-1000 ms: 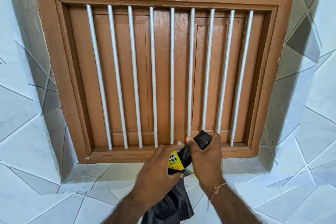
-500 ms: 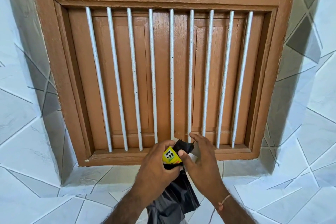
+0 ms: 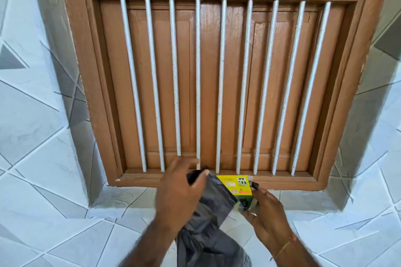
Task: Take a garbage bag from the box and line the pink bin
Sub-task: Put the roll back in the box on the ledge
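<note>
Hands split now: our left hand point(image 3: 178, 193) pinches the dark crumpled plastic garbage bag point(image 3: 208, 219), trailing down toward us, while our right hand point(image 3: 263, 212) grips the small yellow-green cardboard box point(image 3: 237, 186) at the windowsill.

The left hand point(image 3: 181, 193) is being smeared by motion blur, so its finger positions cannot be told; the garbage bag point(image 3: 208, 234) is being cut off by the bottom edge and partly covered by that hand; the print on the yellow box point(image 3: 237, 184) is being rendered too small to read; the window bars point(image 3: 198, 82) are being cropped at the top edge.
</note>
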`<state>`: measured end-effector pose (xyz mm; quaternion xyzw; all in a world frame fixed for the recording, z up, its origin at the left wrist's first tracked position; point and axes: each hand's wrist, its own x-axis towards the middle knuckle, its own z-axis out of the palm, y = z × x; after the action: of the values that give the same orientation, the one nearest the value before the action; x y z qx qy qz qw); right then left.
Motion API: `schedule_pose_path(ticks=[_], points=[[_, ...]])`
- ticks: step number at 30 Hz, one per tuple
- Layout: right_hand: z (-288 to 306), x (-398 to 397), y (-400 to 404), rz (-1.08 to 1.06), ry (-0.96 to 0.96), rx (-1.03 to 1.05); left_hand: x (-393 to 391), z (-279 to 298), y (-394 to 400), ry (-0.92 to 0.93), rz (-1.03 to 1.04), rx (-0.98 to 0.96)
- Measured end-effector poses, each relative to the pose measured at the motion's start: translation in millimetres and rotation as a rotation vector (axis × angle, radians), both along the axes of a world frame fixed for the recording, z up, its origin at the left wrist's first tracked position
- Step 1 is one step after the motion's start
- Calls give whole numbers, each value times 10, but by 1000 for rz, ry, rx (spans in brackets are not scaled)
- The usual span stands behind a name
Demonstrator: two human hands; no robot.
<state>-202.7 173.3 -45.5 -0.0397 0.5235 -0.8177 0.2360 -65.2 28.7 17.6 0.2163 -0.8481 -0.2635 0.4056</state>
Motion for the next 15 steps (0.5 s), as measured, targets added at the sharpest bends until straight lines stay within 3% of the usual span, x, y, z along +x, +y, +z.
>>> schedule_pose_path(ticks=[2,6,8,12,15], points=[[27,-65,62,-45,11,-7,182,-141,-215,33,47,144],[123,-63,57,-78,84,-4,224,-517,-288,-172,-92,465],[158,-20,-15,-101,127,14,159,-597,-234,-140,-157,615],[181,75,-140,-122,259,67,25,-617,-153,-49,-273,710],[254,91,-109,-39,330,105,16,-603,-186,44,-232,816]])
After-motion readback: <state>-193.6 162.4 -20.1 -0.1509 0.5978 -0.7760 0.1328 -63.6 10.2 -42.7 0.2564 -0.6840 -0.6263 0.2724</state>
